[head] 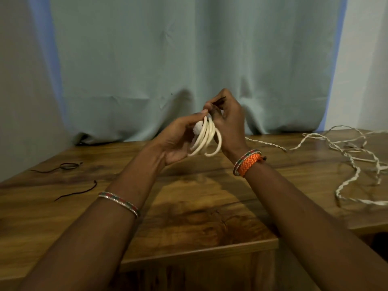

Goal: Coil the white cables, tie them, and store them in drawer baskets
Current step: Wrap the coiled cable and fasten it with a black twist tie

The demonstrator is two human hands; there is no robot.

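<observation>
Head view: a coiled white cable [206, 137] is held up in the air above the wooden table [189, 198], between both hands. The coil's top is pinched by the left hand [178, 139], thumb and fingertips closed on the loops, and a white plug end can be made out tucked against that palm. A thin dark tie [218, 101] is gripped by the right hand [227, 116], fingers curled tight around it just above the coil. The loops hang downward, so the long axis is pretty much vertical, tilted a bit toward the right wrist. Loose twisted white cables [346, 152] are spread at the table's far right. Two more dark ties [71, 165] are left near its left edge.
</observation>
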